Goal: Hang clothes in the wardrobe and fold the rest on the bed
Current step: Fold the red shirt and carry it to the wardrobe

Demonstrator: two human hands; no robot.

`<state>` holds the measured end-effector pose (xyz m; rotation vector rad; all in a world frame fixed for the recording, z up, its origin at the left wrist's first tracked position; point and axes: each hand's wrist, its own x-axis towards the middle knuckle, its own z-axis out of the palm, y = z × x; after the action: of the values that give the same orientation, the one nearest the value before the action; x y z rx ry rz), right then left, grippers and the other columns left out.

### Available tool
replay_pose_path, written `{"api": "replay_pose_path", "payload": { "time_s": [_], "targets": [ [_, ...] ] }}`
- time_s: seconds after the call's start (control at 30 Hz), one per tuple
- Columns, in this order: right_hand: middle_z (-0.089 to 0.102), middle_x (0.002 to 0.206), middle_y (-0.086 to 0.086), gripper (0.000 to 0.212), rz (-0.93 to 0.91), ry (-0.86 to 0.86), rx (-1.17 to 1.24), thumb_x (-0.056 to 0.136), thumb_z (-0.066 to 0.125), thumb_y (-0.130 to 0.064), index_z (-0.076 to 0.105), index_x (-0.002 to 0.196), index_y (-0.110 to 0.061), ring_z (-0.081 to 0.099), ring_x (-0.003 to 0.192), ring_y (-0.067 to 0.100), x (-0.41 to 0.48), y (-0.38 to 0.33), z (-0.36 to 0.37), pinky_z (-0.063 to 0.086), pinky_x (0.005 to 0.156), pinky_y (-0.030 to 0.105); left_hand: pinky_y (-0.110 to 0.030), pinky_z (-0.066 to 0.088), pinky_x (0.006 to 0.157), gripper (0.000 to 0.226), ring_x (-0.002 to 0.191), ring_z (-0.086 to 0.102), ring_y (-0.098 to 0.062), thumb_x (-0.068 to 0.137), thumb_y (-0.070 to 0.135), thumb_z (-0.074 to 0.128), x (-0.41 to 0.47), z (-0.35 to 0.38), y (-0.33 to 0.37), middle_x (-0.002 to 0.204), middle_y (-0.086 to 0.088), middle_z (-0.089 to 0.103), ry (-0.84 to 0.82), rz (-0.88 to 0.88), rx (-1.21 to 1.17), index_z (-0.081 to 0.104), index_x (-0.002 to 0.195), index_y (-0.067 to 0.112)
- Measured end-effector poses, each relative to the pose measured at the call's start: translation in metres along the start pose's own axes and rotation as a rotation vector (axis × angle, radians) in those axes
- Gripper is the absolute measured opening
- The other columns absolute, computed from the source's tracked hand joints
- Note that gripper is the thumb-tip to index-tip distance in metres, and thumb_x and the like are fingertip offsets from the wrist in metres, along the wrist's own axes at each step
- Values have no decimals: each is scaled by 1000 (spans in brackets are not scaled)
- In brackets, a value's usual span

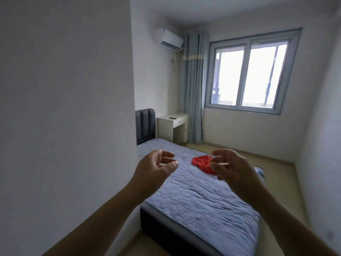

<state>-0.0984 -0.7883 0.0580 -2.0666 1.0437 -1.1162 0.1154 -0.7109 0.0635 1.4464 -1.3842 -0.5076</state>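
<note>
A bed point(193, 200) with a grey-blue quilted cover stretches away from me toward a dark padded headboard point(144, 124). A crumpled red garment point(201, 162) lies on the cover near the far right side, partly hidden behind my right hand. My left hand point(156, 167) is raised in front of me, fingers curled apart and holding nothing. My right hand point(232, 167) is raised beside it, fingers spread and empty. Both hands hover above the bed, apart from the garment. No wardrobe shows in this view.
A large white panel or wall point(64, 108) fills the left side, close to me. A small cream desk point(172, 126) stands beside the headboard. Grey curtains point(194, 89), a window point(249, 74) and an air conditioner point(168, 38) are at the far wall. Floor runs along the bed's right.
</note>
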Motion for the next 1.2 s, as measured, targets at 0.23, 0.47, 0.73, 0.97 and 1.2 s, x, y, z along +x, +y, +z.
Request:
{"api": "replay_pose_path", "payload": {
  "time_s": [0.23, 0.47, 0.73, 0.97, 1.2],
  "targets": [
    [68, 95, -10, 27, 167, 244, -123, 88, 67, -21, 59, 113, -23, 68, 82, 7, -14, 104, -125, 57, 68, 25, -23, 57, 77, 16, 89, 67, -9, 87, 27, 67, 71, 174, 24, 94, 6, 69, -292, 124, -58, 61, 101, 25],
    [68, 95, -8, 24, 259, 367, -170, 88, 68, -21, 58, 110, -25, 68, 84, 11, -16, 202, -249, 58, 82, 39, -21, 56, 74, 14, 88, 67, -9, 87, 23, 67, 114, 341, 61, 96, 3, 70, -411, 163, -119, 61, 99, 25],
    [67, 98, -7, 26, 319, 372, -148, 89, 66, -22, 58, 113, -22, 66, 87, 9, 26, 306, -337, 58, 81, 35, -34, 58, 83, 13, 89, 68, -10, 86, 22, 68, 184, 477, 72, 95, 3, 70, -471, 128, -123, 61, 95, 28],
    [67, 103, -4, 25, 338, 354, -162, 90, 65, -21, 59, 114, -20, 65, 90, 11, 112, 411, -383, 57, 83, 37, -35, 57, 84, 12, 90, 67, -13, 87, 22, 68, 283, 573, 46, 95, 1, 70, -475, 111, -139, 62, 96, 26],
    [65, 97, -9, 21, 364, 299, -176, 90, 64, -23, 57, 109, -25, 65, 88, 8, 226, 508, -422, 58, 78, 29, -31, 57, 81, 12, 88, 67, -12, 87, 20, 68, 401, 659, 17, 94, 1, 70, -481, 21, -141, 64, 98, 22]
  ]
}}
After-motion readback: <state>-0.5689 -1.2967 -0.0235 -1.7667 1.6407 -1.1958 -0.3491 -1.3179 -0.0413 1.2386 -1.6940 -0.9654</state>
